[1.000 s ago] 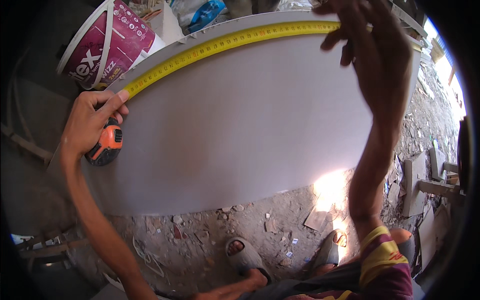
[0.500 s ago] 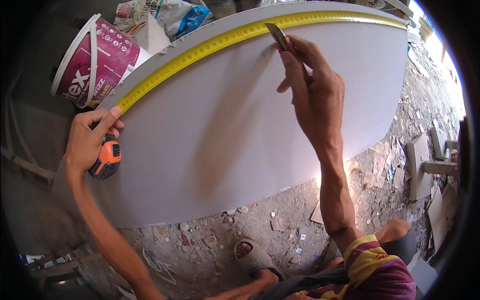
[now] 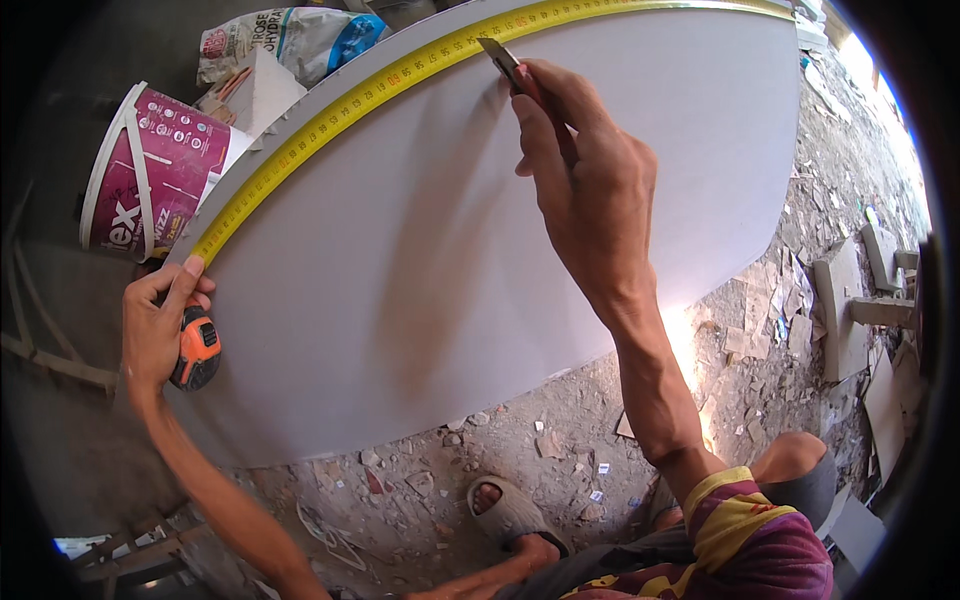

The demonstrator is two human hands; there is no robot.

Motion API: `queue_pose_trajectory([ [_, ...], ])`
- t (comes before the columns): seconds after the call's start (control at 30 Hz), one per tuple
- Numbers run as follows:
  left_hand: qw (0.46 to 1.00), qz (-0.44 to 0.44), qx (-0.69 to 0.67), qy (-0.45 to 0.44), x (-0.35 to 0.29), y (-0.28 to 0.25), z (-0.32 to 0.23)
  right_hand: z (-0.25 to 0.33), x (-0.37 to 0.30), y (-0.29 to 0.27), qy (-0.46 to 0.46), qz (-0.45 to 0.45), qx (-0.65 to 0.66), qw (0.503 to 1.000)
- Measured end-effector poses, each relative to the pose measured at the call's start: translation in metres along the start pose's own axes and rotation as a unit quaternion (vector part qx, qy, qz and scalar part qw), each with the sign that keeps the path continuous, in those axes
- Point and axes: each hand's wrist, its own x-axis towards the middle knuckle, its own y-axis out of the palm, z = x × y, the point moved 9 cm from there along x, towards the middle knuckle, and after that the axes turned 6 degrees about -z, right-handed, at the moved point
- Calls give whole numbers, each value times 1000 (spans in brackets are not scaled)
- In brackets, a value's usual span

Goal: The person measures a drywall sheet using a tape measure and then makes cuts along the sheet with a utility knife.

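A large pale grey board (image 3: 560,240) spans the middle of the view. Along its far edge runs the yellow blade of a tape measure (image 3: 330,122), drawn out from the left to the far right corner. My left hand (image 3: 158,325) pinches the blade at the board's left end, with the orange and black tape case (image 3: 197,350) hanging under the palm. In my right hand (image 3: 590,180) is a utility knife (image 3: 510,68), gripped like a pen. Its blade tip is at the lower edge of the tape; whether it touches the board, I cannot tell.
Beyond the board's left end stands a purple and white bucket (image 3: 165,170). Behind the far edge lie a white and blue bag (image 3: 315,40) and a pale block (image 3: 262,92). Rubble and scraps cover the ground (image 3: 500,440) around my sandalled foot (image 3: 510,512). Broken slabs (image 3: 840,310) lie at right.
The knife in my right hand has shifted left along the tape. My left hand and the tape case sit lower and farther left in the view, which has itself shifted slightly.
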Motion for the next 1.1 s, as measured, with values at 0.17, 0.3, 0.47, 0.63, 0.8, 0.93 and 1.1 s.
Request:
queue_pose_trajectory([
  [0.17, 1000, -7, -2, 0, -4, -1, -3, -1, -2, 3, 1, 1, -3, 1000],
  [0.3, 1000, 4, 13, 7, -2, 1, -7, 2, -9, 8, 2, 8, -9, 1000],
  [0.47, 1000, 4, -4, 18, -1, 0, -6, 33, -25, 37, -42, 49, 0, 998],
  [0.63, 999, 34, -8, 18, 0, 1, 4, 36, -40, 56, -3, 55, 16, 998],
  [0.8, 998, 32, -6, 46, 3, 0, 0, 46, -41, 66, -25, 53, 9, 998],
  [0.93, 998, 24, -6, 59, 3, -4, -2, 49, -39, 70, -3, 56, 13, 998],
  [1.1, 998, 33, 0, 53, 5, -2, 2, 57, -37, 78, -47, 49, 8, 998],
])
